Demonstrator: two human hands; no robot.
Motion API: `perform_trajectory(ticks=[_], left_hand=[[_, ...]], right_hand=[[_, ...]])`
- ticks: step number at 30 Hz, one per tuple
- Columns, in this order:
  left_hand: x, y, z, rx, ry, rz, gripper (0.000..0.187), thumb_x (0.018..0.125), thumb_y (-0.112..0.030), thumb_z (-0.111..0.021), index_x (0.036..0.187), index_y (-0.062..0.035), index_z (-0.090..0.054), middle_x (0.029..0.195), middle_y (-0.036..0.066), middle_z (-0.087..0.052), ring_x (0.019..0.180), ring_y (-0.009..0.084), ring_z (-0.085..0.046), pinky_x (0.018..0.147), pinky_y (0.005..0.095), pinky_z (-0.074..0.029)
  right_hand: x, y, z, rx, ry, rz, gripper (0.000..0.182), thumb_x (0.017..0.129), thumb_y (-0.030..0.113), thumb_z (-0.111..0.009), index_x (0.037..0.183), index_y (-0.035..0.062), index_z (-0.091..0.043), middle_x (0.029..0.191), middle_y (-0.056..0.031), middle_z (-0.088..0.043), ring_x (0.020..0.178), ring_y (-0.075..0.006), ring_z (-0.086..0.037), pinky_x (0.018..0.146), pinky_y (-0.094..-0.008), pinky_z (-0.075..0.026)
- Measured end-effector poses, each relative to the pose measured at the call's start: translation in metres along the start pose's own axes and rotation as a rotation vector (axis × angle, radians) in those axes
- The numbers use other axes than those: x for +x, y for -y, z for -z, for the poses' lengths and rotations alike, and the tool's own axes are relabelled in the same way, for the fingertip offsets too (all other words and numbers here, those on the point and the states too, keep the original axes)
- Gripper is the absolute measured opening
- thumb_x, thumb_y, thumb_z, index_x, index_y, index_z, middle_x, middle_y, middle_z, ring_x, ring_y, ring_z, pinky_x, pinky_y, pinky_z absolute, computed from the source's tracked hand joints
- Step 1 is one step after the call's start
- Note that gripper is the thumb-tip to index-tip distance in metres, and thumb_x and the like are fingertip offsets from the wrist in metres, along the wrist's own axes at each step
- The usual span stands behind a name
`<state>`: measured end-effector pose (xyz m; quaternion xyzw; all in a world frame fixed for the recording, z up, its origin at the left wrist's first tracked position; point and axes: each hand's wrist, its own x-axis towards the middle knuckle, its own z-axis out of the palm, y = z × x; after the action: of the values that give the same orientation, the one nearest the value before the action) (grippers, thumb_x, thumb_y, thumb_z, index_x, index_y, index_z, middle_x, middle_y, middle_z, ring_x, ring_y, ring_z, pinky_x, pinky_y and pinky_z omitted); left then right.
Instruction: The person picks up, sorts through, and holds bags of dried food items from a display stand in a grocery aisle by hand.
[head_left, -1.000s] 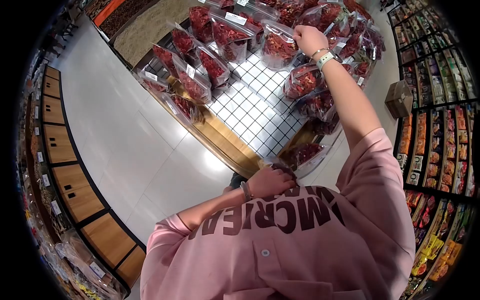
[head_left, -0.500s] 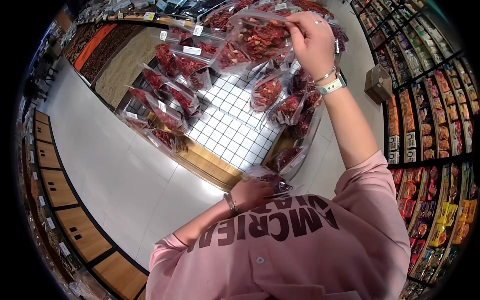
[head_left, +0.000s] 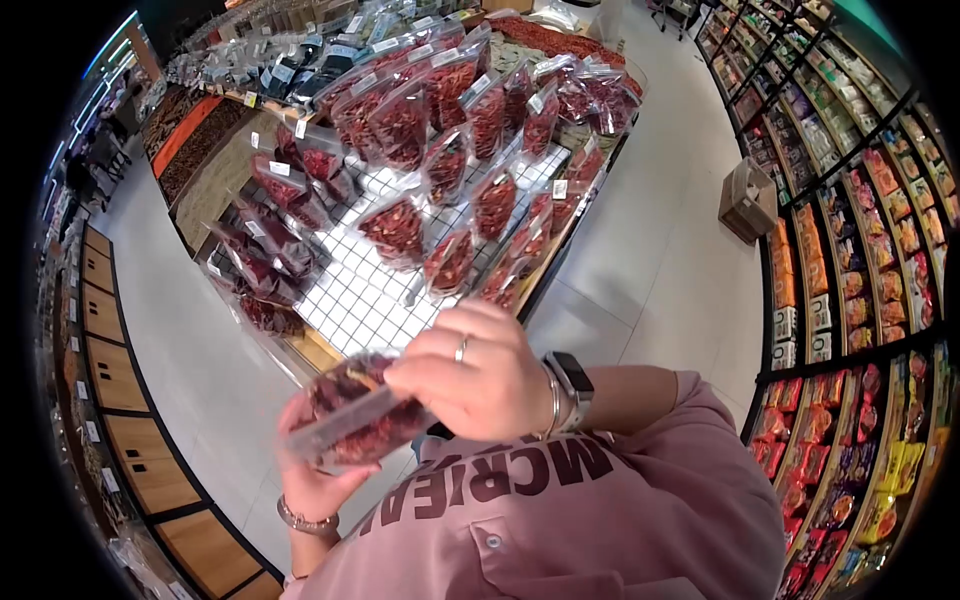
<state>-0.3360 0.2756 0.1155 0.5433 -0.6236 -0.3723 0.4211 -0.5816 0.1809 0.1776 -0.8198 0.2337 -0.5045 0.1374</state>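
Left hand [head_left: 324, 492] and right hand [head_left: 475, 375] both grip one bag [head_left: 350, 425]. White gridded table [head_left: 350, 300] bears further bags [head_left: 393, 230]; pale floor [head_left: 640, 280] adjoins; stocked shelves [head_left: 870, 270] stand right.

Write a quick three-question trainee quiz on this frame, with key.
1. Which hand has a watch at its wrist?
2. True or false: the bag nearest the wearer's shirt lies on the white grid.
3. The cardboard box stands on: A) a shelf, B) the floor, C) the bag display.

Key:
1. The right hand.
2. False; that bag is in the left hand, off the display.
3. B.
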Motion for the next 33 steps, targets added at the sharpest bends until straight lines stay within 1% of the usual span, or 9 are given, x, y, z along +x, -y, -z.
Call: perform_trajectory(ticks=[6, 9, 13, 16, 17, 19, 26, 30, 33], left_hand=[[-0.01, -0.072, -0.095, -0.133, 0.036, -0.093, 0.09, 0.056, -0.028, -0.084, 0.126, -0.0011, -0.034, 0.117, 0.014, -0.051, 0.109, 0.0249, -0.05, 0.094, 0.0393, -0.04], [-0.003, -0.094, -0.118, -0.083, 0.128, 0.187, 0.081, 0.058, -0.022, -0.082, 0.122, -0.0018, -0.036, 0.114, 0.01, -0.054, 0.106, 0.0193, -0.053, 0.095, 0.0343, -0.039], [0.011, -0.061, -0.12, 0.434, 0.239, 0.065, 0.076, 0.061, -0.029, -0.079, 0.12, -0.004, -0.039, 0.114, 0.007, -0.055, 0.103, 0.0176, -0.055, 0.097, 0.0323, -0.037], [0.032, -0.062, -0.137, -0.302, 0.017, 0.295, 0.046, 0.086, -0.03, -0.052, 0.123, -0.0078, -0.038, 0.125, 0.009, -0.045, 0.117, 0.0219, -0.042, 0.104, 0.0357, -0.028], [0.034, -0.05, -0.132, 0.064, 0.038, 0.174, 0.05, 0.085, -0.03, -0.053, 0.126, -0.0079, -0.036, 0.127, 0.01, -0.043, 0.119, 0.0223, -0.04, 0.105, 0.036, -0.027], [0.037, -0.025, -0.121, 0.899, -0.047, -0.037, 0.058, 0.083, -0.03, -0.055, 0.131, -0.0083, -0.032, 0.132, 0.01, -0.039, 0.123, 0.023, -0.036, 0.106, 0.0368, -0.025], [0.059, -0.005, -0.13, 0.4, -0.559, 0.099, 0.067, 0.073, -0.021, -0.065, 0.129, -0.0026, -0.033, 0.129, 0.011, -0.041, 0.118, 0.0237, -0.04, 0.101, 0.0365, -0.03], [0.078, -0.015, -0.174, 0.366, -0.812, 0.141, 0.066, 0.071, -0.017, -0.066, 0.126, 0.0013, -0.036, 0.126, 0.012, -0.043, 0.114, 0.0237, -0.042, 0.098, 0.0365, -0.033], [0.1, -0.034, -0.213, 0.399, -0.943, 0.187, 0.065, 0.07, -0.013, -0.067, 0.125, 0.0042, -0.037, 0.124, 0.012, -0.044, 0.112, 0.0237, -0.044, 0.096, 0.0364, -0.036]], right_hand=[[-0.045, -0.006, 0.072, 0.2, -0.1, 0.092, 0.018, 0.061, 0.003, -0.066, 0.078, 0.0053, -0.062, 0.07, -0.0012, -0.056, 0.057, -0.0173, -0.049, 0.049, -0.0285, -0.039], [-0.044, -0.014, 0.09, 0.215, -0.018, 0.148, 0.015, 0.064, 0.005, -0.065, 0.079, 0.005, -0.061, 0.072, -0.002, -0.056, 0.058, -0.0175, -0.049, 0.049, -0.0288, -0.04], [-0.025, -0.051, 0.09, 0.31, 0.075, 0.161, 0.022, 0.069, 0.014, -0.065, 0.091, 0.0089, -0.063, 0.087, -0.0033, -0.059, 0.078, -0.0196, -0.054, 0.068, -0.0309, -0.044], [-0.007, -0.095, 0.094, 0.151, 0.028, 0.126, 0.038, 0.077, 0.027, -0.063, 0.112, 0.0132, -0.057, 0.111, -0.0054, -0.055, 0.102, -0.0217, -0.05, 0.09, -0.0383, -0.038], [0.004, -0.118, 0.105, 0.09, 0.002, 0.089, 0.038, 0.078, 0.024, -0.063, 0.112, 0.0095, -0.056, 0.111, -0.007, -0.057, 0.099, -0.0223, -0.053, 0.087, -0.0371, -0.041], [0.004, -0.196, 0.114, 0.063, -0.162, -0.148, 0.035, 0.078, 0.008, -0.063, 0.111, 0.0025, -0.054, 0.1, -0.0087, -0.061, 0.082, -0.017, -0.059, 0.073, -0.0282, -0.047], [-0.027, -0.505, 0.242, 0.2, -0.543, -1.012, 0.038, 0.082, 0.012, -0.058, 0.115, -0.0043, -0.047, 0.072, -0.0062, -0.059, 0.053, -0.0077, -0.052, 0.043, -0.0194, -0.039], [-0.04, -0.72, 0.26, -0.125, -0.311, -1.021, 0.045, 0.078, 0.022, -0.065, 0.111, -0.0065, -0.052, 0.076, -0.0047, -0.058, 0.057, -0.008, -0.051, 0.049, -0.0212, -0.042], [-0.015, -0.786, 0.237, -0.333, -0.169, -1.051, 0.062, 0.069, 0.031, -0.073, 0.112, -0.0095, -0.052, 0.084, -0.0088, -0.061, 0.068, -0.013, -0.056, 0.061, -0.026, -0.047]])
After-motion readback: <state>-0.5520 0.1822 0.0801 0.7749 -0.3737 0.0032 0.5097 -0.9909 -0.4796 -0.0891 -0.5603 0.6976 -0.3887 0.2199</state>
